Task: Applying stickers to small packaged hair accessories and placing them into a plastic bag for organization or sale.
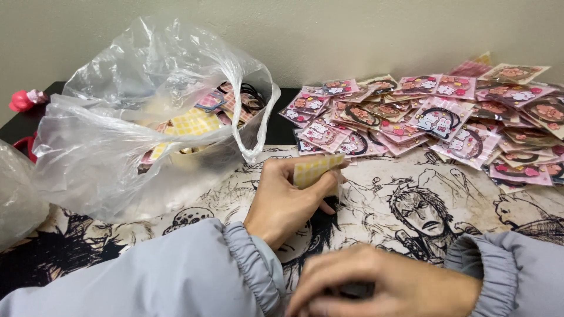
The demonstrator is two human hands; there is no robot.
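Pinching a small yellow checked card (316, 169) between thumb and fingertips, the left hand (288, 202) holds it upright over the illustrated desk mat (382, 194), seemingly to keep its face readable and clear of the clutter. The right hand (382, 287) lies low and blurred nearest the camera, fingers curled over something dark I cannot tell apart. Beyond, 1 clear plastic bag (135, 135) slumps open at left with more yellow cards inside, and a spread heap of pink packaged hair ties (440, 117) lies at right along the wall.
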